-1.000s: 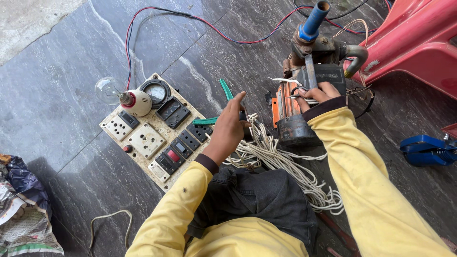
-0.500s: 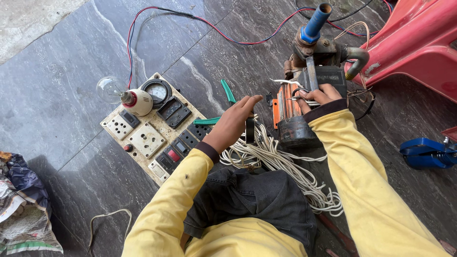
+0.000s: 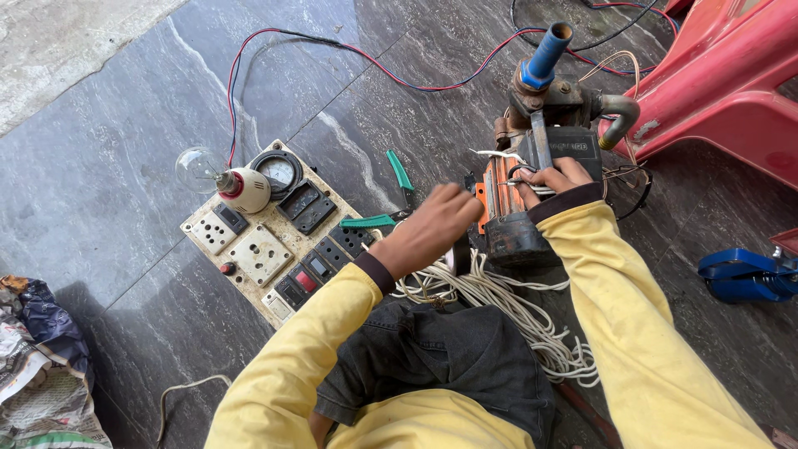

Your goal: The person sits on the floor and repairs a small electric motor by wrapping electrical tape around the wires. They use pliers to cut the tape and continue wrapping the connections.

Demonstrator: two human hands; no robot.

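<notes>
Dark stone floor (image 3: 125, 166), person sitting over a small pump motor (image 3: 519, 208) with its orange windings exposed. Right hand (image 3: 553, 179) is pinching the white lead wires (image 3: 499, 155) at the motor top. Left hand (image 3: 432, 224) is hovering loosely curled beside the housing; can't tell if it's holding anything. Test switchboard (image 3: 258, 241) lying near, bulb (image 3: 199, 169) unlit. Judging wiring still open, testing not begun.

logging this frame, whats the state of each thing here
bulb: unlit, lying sideways on board
board: flat on floor
pliers: handles apart, on floor
motor: opened, windings bare
cord: loose heap
left hand: over cord, grip unclear
right hand: on motor wires
</notes>
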